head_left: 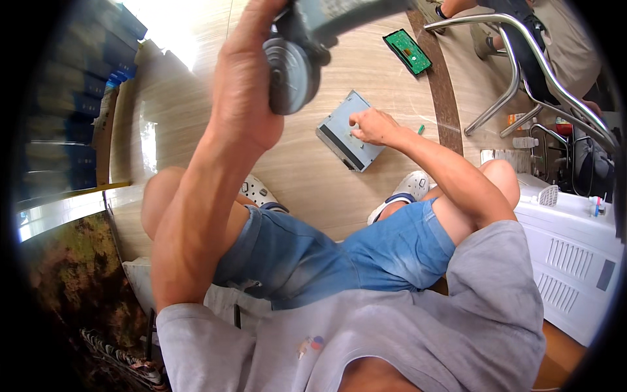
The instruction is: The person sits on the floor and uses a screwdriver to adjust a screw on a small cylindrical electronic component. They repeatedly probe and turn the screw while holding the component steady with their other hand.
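Note:
Raised at the top centre, my left hand (pixel 238 91) grips a grey device (pixel 343 16) with a round ridged part (pixel 287 75), partly cut off by the top edge. On the floor below it lies a flat grey metal box (pixel 339 130) with a dark strip along one side. My right hand (pixel 369 125) is at the box's top, fingers curled down onto it; anything between the fingertips is too small to make out. A small green item (pixel 421 129) lies right of the box, and a green circuit board (pixel 407 51) in a dark frame lies farther back.
At the upper right are steel chair frames (pixel 509 52) and another person's leg (pixel 562 46). A white appliance (pixel 568 268) stands at my right, near bottles (pixel 526 142). Stacked blue boxes (pixel 65 130) line the left, above a dark mottled panel (pixel 72 274).

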